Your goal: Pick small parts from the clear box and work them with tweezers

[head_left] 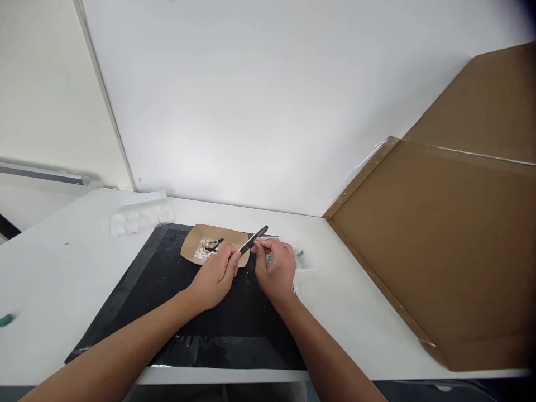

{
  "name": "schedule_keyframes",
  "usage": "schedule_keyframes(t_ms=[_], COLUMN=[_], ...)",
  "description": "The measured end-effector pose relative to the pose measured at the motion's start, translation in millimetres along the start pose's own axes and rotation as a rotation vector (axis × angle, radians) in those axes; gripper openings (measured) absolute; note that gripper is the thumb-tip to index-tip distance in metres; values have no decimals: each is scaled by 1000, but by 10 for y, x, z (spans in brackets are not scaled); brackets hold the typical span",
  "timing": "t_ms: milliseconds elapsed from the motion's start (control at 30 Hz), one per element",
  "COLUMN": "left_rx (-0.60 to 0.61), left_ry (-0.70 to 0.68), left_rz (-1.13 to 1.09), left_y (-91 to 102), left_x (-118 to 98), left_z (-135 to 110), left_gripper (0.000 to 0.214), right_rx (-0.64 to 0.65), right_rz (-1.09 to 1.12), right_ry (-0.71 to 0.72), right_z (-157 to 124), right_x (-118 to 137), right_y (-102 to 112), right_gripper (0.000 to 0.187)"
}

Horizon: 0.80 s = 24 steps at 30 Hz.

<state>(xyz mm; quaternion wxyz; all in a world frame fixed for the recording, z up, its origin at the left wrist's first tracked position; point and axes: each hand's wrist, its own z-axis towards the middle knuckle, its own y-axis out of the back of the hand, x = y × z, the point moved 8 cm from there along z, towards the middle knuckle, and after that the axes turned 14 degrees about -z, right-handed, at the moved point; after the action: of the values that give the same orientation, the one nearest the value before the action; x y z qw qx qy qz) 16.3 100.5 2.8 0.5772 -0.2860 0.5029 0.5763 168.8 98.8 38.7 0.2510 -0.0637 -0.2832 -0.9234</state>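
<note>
My left hand is closed around the lower end of a slim, flat black stick with a pale edge; its exact kind is unclear. The stick slants up to the right. Close against its right side, the thumb and fingers of my right hand are pinched together. Anything small between those fingertips is hidden. Behind my left hand sits a brown paper tray. White bits and thin black pieces lie in it.
A black mat covers part of the white table. Clear plastic trays stand at the back left and, partly hidden, behind my right hand. A brown cardboard panel borders the right side. A green object lies far left.
</note>
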Motion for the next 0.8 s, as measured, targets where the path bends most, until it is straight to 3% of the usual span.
schedule_keyframes(t_ms=[200,333,500,633,800], left_rx=[12,16,14,23,14], left_ry=[-9,-23,-20,-28,-24], left_rz=[-2,32,22,16,21], left_y=[5,12,9,5,11], left_x=[22,18,17,8,12], left_z=[6,14,5,0,4], left_gripper=[31,32,31,32,32], right_rx=[52,3,54,14,48], right_rz=[34,-1,41,16,61], right_ry=[52,-27,5,-60,14], right_z=[-2,13,19,31,25], right_x=[36,-57,-68,-139,-62], right_y=[-40,-14,-60,-24,-42], right_gripper=[6,5,5,5,4])
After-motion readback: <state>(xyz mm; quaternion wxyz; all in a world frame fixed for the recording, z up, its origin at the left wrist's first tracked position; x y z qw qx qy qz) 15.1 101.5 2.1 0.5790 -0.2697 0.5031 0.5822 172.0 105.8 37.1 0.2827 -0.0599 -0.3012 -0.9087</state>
